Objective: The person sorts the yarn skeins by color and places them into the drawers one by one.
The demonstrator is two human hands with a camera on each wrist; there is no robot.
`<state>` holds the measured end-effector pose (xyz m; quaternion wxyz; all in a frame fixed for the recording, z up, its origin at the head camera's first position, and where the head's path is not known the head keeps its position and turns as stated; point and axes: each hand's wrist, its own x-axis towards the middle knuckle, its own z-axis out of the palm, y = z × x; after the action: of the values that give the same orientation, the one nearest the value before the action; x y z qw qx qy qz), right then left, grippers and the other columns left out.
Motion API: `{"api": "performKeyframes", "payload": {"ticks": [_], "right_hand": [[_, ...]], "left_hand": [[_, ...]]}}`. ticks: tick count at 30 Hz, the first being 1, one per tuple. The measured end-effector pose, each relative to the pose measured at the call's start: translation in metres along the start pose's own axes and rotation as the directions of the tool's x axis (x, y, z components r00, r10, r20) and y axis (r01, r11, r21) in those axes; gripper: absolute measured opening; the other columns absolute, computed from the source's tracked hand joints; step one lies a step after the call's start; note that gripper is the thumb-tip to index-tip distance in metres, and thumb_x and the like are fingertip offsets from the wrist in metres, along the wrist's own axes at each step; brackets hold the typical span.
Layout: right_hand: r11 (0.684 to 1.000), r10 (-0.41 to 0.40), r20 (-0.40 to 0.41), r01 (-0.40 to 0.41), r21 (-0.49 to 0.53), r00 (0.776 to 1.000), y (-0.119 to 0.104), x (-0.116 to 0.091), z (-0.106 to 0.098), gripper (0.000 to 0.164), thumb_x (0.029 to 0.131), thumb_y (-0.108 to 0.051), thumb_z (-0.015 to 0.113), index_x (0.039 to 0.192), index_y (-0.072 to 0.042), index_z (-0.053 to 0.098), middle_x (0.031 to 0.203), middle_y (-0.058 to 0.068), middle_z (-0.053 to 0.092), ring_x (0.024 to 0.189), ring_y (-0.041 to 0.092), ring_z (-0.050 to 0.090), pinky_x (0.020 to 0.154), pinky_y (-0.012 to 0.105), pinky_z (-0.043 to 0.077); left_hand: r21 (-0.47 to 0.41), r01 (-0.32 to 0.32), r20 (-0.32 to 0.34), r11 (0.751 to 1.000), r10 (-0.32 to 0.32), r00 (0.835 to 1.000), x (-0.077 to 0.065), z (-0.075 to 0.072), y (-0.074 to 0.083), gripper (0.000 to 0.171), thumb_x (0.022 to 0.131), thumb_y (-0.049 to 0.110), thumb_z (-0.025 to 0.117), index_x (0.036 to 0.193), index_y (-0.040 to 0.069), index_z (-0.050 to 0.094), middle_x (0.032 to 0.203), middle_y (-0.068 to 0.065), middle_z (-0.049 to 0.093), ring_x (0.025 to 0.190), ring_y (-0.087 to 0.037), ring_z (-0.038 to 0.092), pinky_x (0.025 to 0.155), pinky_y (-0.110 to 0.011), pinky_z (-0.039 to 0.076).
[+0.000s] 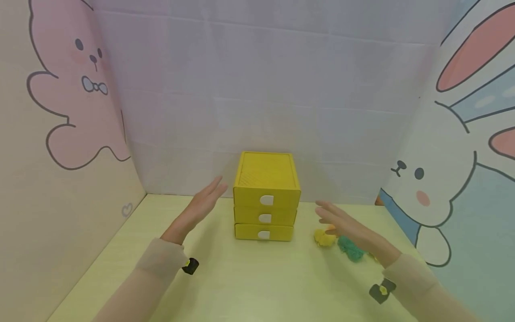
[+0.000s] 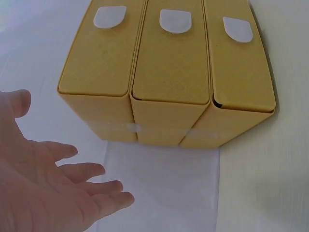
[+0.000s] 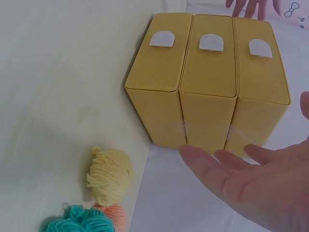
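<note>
A yellow three-drawer box (image 1: 266,197) with white tabs on its drawer fronts stands at the back middle of the table. To its left my left hand (image 1: 200,206) is raised, fingers extended and holding nothing. My right hand (image 1: 345,225) is raised on the other side, its fingers relaxed and palm toward the box. In both wrist views each palm is apart from the box. Below the right hand lie a yellow yarn ball (image 3: 110,175), an orange yarn ball (image 3: 115,215) and a teal yarn ball (image 3: 82,221), partly covered by that hand in the head view.
The pale yellow-green table (image 1: 257,281) runs back to a white cloth wall (image 1: 265,89). Side panels carry a pink cartoon animal (image 1: 86,112) at left and a white rabbit (image 1: 430,174) at right. Black wrist devices sit at both cuffs.
</note>
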<state>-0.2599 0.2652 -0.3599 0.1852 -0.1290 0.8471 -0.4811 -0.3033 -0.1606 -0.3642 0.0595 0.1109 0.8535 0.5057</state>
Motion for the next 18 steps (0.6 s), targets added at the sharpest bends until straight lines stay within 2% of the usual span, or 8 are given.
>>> {"api": "performKeyframes", "payload": {"ticks": [8, 12, 18], "right_hand": [[0.999, -0.017, 0.037, 0.015, 0.052, 0.999, -0.008, 0.002, 0.002, 0.073, 0.114, -0.055, 0.034, 0.17, -0.012, 0.016, 0.172, 0.024, 0.022, 0.153, 0.049, 0.034, 0.121, 0.064, 0.039], [0.997, -0.024, 0.066, 0.019, 0.077, 0.998, -0.015, 0.003, 0.005, 0.071, 0.115, -0.054, 0.032, 0.17, -0.011, 0.018, 0.17, 0.023, 0.028, 0.152, 0.049, 0.037, 0.121, 0.063, 0.039], [0.994, -0.02, 0.109, 0.007, 0.113, 0.994, -0.023, 0.007, 0.01, 0.076, 0.114, -0.058, 0.031, 0.169, -0.007, 0.018, 0.169, 0.022, 0.032, 0.151, 0.047, 0.041, 0.12, 0.059, 0.043]], "left_hand": [[-0.068, 0.055, 0.012, 0.996, -0.054, 0.998, 0.009, 0.014, 0.012, 0.093, 0.099, 0.083, 0.036, 0.173, 0.032, 0.009, 0.179, 0.006, 0.006, 0.165, -0.03, 0.001, 0.129, -0.07, 0.007], [-0.106, 0.077, 0.015, 0.991, -0.075, 0.997, 0.015, 0.019, 0.014, 0.087, 0.104, 0.076, 0.037, 0.173, 0.03, 0.01, 0.179, 0.005, 0.007, 0.165, -0.03, 0.001, 0.129, -0.07, 0.007], [-0.171, 0.083, 0.036, 0.982, -0.077, 0.996, 0.022, 0.024, 0.017, 0.083, 0.108, 0.068, 0.037, 0.173, 0.024, 0.01, 0.179, -0.002, 0.009, 0.164, -0.035, 0.011, 0.131, -0.065, 0.013]]}}
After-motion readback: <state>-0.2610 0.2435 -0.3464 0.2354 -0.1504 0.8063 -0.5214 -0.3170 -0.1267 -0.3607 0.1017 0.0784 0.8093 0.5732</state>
